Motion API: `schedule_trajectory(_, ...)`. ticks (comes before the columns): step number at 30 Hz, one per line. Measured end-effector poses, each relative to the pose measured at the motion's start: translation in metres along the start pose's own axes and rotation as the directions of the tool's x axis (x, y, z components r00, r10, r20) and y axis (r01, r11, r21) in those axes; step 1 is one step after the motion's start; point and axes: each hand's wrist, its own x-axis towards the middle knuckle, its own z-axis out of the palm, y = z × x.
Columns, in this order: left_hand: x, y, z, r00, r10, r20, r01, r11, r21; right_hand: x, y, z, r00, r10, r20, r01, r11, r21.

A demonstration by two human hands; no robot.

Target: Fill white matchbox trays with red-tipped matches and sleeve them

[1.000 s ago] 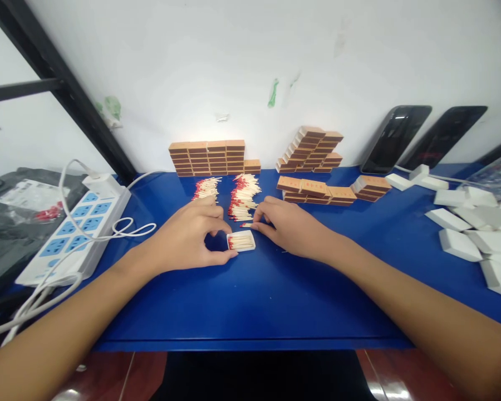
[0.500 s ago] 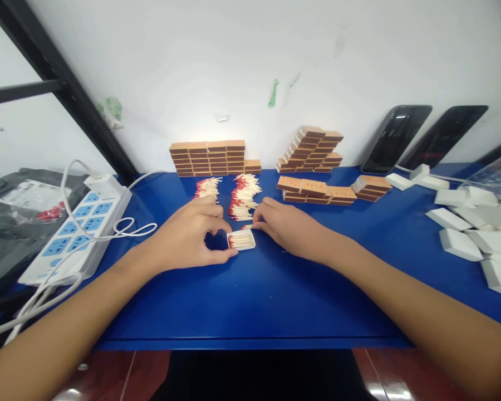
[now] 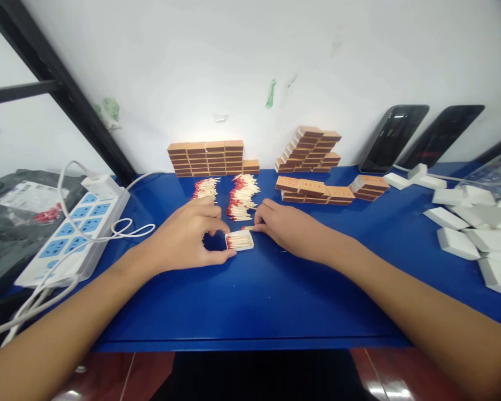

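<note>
A small white matchbox tray point(image 3: 251, 246) lies on the blue table with a row of red-tipped matches point(image 3: 239, 241) inside. My left hand point(image 3: 194, 234) grips the tray's left end between thumb and forefinger. Just above the tray's right corner, my right hand point(image 3: 288, 229) pinches matchsticks point(image 3: 247, 228) by their pale ends, red heads pointing left; how many I cannot tell. Beyond my hands lie two heaps of loose matches, a larger heap point(image 3: 242, 197) in the middle and a smaller heap point(image 3: 206, 188) to its left, partly behind my left hand.
Stacked brown matchboxes point(image 3: 205, 159) stand against the wall, with a stepped stack point(image 3: 309, 149) and a lower row point(image 3: 313, 190) to the right. White trays point(image 3: 459, 242) pile at far right near two phones point(image 3: 394, 139). A power strip point(image 3: 77, 228) with cables lies left.
The whole view has shifted very slightly. Both hands keep the same hold, the left on the tray and the right on the matchsticks above it.
</note>
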Motion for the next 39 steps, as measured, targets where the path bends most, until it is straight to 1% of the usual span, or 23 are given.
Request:
schedule_trajectory(6,0.001,0.0,0.001,1.0,0.002,-0.002,-0.002,1.0,-0.002,0.0,-0.001,0.0,1.0,0.004,0.003,-0.004,1.0,-0.015)
schedule_trajectory(11,0.0,-0.001,0.0,1.0,-0.017,0.004,0.017,1.0,-0.004,-0.001,0.0,-0.005,0.999,0.038,-0.007,-0.038,0.999,-0.023)
schedule_trajectory(16,0.0,0.0,0.0,1.0,-0.011,0.005,0.011,1.0,0.002,-0.004,0.001,-0.012,0.999,0.039,-0.034,-0.037,0.998,0.053)
schedule_trajectory(19,0.001,0.001,0.001,1.0,-0.005,-0.005,0.005,1.0,0.004,-0.004,-0.002,-0.011,0.999,0.04,-0.024,-0.038,0.996,0.077)
schedule_trajectory(25,0.001,0.001,0.0,1.0,-0.013,0.015,0.012,1.0,0.006,-0.003,-0.011,-0.008,0.995,0.094,0.031,-0.094,0.995,0.02)
schedule_trajectory(29,0.001,0.002,-0.001,1.0,-0.004,0.004,0.004,1.0,-0.004,-0.003,-0.011,-0.009,0.991,0.134,0.022,-0.136,0.988,0.073)
schedule_trajectory(32,0.002,0.003,-0.001,1.0,-0.01,0.001,0.01,1.0,-0.008,-0.001,-0.01,-0.006,0.991,0.132,0.031,-0.134,0.984,0.116)
schedule_trajectory(36,0.002,0.001,0.0,1.0,-0.015,0.002,0.015,1.0,-0.008,0.001,-0.008,-0.003,0.99,0.137,0.034,-0.14,0.985,0.097)
schedule_trajectory(39,0.001,0.0,0.0,1.0,-0.008,-0.001,0.008,1.0,-0.006,-0.001,-0.007,-0.006,0.992,0.126,0.004,-0.126,0.983,0.133)
